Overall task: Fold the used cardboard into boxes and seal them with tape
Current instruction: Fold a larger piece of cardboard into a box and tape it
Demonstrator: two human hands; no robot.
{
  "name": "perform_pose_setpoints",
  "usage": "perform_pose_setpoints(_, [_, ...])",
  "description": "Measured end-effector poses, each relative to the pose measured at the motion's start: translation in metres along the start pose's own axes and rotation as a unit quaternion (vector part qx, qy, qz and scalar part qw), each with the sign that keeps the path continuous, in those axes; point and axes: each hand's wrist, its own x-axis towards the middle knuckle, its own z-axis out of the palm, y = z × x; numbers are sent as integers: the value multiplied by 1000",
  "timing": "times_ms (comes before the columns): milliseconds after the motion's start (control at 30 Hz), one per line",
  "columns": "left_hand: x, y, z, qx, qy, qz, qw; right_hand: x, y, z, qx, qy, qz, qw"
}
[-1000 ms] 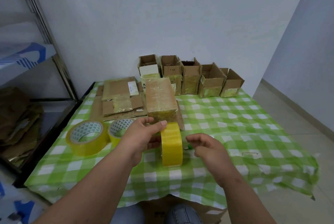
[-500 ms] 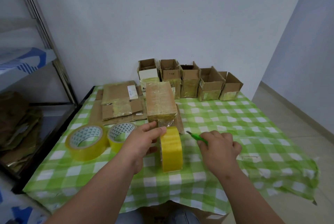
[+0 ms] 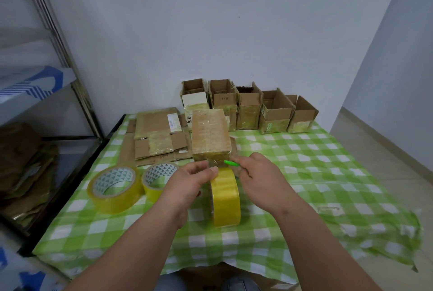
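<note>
A taped cardboard box (image 3: 210, 133) stands in the middle of the green checked table (image 3: 328, 168). A strip of clear tape runs from its near face down to a yellow tape roll (image 3: 226, 199), which stands on edge in front of it. My left hand (image 3: 191, 184) grips the roll's left side, thumb on top. My right hand (image 3: 259, 177) holds a green cutter (image 3: 230, 163) whose tip touches the tape strip just below the box.
Two more tape rolls (image 3: 114, 187) (image 3: 157, 177) lie flat at the left. Flattened cardboard (image 3: 159, 136) is stacked behind them. A row of several open boxes (image 3: 248, 107) lines the wall. A metal shelf (image 3: 35, 93) stands left of the table.
My right hand picked up the green cutter from the table and brought it up and left to the tape strip below the box. The left hand kept hold of the roll.
</note>
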Motion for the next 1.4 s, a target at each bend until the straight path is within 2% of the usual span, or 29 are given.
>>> perform_pose_setpoints(300, [2,-3,4,-17,14,-6,1000,3,-6,-12,11,7,10,1000])
perform_pose_setpoints(833, [-2,-10,4,-55,-7,-8,998,10,-18,-11,-33,18,14,999])
perform_pose_setpoints(1400, [-1,-10,5,-58,-4,-4,998,31,-33,-20,-49,-30,11,998])
